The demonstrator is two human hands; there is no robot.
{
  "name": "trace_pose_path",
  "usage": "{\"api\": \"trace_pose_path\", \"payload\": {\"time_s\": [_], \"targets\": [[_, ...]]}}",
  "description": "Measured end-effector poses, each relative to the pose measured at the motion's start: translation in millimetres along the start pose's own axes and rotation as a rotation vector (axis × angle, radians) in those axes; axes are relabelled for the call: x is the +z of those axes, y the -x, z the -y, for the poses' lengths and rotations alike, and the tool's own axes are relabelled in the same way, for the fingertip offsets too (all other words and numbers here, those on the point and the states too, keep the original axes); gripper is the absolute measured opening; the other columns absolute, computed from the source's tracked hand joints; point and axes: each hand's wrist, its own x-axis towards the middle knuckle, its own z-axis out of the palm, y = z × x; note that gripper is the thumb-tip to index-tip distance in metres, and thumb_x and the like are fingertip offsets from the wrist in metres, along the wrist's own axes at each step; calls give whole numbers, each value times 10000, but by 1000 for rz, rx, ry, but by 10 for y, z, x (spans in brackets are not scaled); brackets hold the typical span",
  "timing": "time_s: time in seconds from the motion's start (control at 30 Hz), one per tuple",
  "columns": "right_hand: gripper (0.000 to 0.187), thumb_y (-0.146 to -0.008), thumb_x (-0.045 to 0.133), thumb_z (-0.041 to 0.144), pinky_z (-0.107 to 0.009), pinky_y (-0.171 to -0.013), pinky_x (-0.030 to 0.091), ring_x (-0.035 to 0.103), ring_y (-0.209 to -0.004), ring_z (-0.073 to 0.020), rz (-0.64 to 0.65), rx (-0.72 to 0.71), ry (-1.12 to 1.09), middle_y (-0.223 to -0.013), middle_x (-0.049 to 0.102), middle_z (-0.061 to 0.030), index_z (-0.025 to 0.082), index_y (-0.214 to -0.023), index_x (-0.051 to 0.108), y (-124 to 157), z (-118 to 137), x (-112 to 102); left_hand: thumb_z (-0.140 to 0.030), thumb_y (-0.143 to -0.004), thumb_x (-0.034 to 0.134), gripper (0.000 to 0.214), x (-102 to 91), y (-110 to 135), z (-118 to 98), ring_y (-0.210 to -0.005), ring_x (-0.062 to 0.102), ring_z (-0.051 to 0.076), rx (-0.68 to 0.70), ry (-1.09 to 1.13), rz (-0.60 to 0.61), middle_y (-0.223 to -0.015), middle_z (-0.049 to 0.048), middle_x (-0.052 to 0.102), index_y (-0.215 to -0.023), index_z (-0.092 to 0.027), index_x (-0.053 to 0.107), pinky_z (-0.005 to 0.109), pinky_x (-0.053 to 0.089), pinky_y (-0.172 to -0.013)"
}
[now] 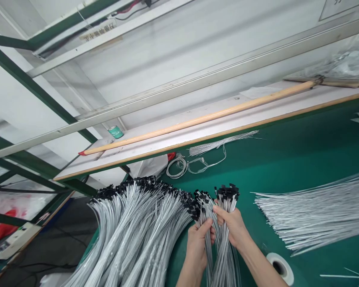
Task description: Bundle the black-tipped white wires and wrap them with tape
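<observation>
Black-tipped wire bundles (226, 202) in left hand (198, 247) and right hand (231, 228)

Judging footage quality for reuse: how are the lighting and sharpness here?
Head view: soft, even light with few hard shadows; some glare on the plastic sheet at upper right; left hand, right hand and wires look fairly sharp; frame tilted, edges stretched.

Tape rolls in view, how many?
2: a teal tape roll on the white board, a white tape roll on the green mat, lower right. More may be hidden under the wires.
</observation>
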Motion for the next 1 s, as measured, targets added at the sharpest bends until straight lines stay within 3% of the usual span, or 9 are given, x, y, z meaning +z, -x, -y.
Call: {"api": "trace_pose_path", "payload": {"time_s": [0.1,0.2,0.3,0.47,0.6,0.7,0.87,1.0], "targets": [[489,-440,809,229,-236,-330,359,422,-337,-76,43,49,12,-625,662,-3,130,-885,630,25,7,66,-338,-529,785,286,18,16,-14,-359,438,58,-15,-21,45,-440,-10,544,-588,-101,637,185,316,-387],[440,-468,790,246,-236,-276,324,372,-267,-82,72,104,12,-443,558,61,143,-863,624,44,7,97,-352,-500,797,308,25,30,-34,-356,433,53,-16,-34,86,-443,-9,544,-589,-97,650,182,309,-385],[303,-498,780,279,-230,-273,316,361,-243,-90,62,119,24,-316,400,103,147,-716,617,42,-8,84,-364,-492,802,325,17,38,-38,-378,451,53,-24,-38,99,-466,2,561,-604,-89,669,177,323,-399],[293,-485,796,329,-240,-291,330,390,-259,-97,35,106,51,-321,418,78,136,-596,606,21,-6,34,-383,-532,785,352,-2,34,-18,-443,498,74,-18,-56,99,-530,32,602,-680,-74,701,190,370,-442],[309,-460,815,296,-287,-460,476,596,-486,-186,-20,88,48,-530,641,-27,126,-674,672,16,44,-17,-379,-547,780,351,-42,14,-23,-630,581,136,-22,-36,43,-681,66,660,-741,-98,699,230,443,-566],[305,-433,829,285,-307,-621,511,648,-701,-237,-24,85,36,-695,706,-87,118,-650,695,8,69,-64,-408,-584,751,353,-96,-8,-39,-821,595,179,-22,-91,-39,-856,93,679,-772,-115,695,249,453,-645],[305,-501,804,348,-305,-512,485,593,-506,-183,63,142,49,-534,655,-60,109,-652,689,-15,39,-113,-468,-632,696,405,-163,-43,-43,-508,548,129,-3,-148,78,-541,36,611,-783,-92,685,246,398,-518],[300,-496,810,337,-284,-505,475,576,-489,-166,70,114,50,-487,630,-46,105,-634,680,-13,25,-105,-456,-658,681,390,-199,-54,-29,-409,453,79,19,-114,134,-456,-17,528,-802,-94,684,222,356,-460]]}}
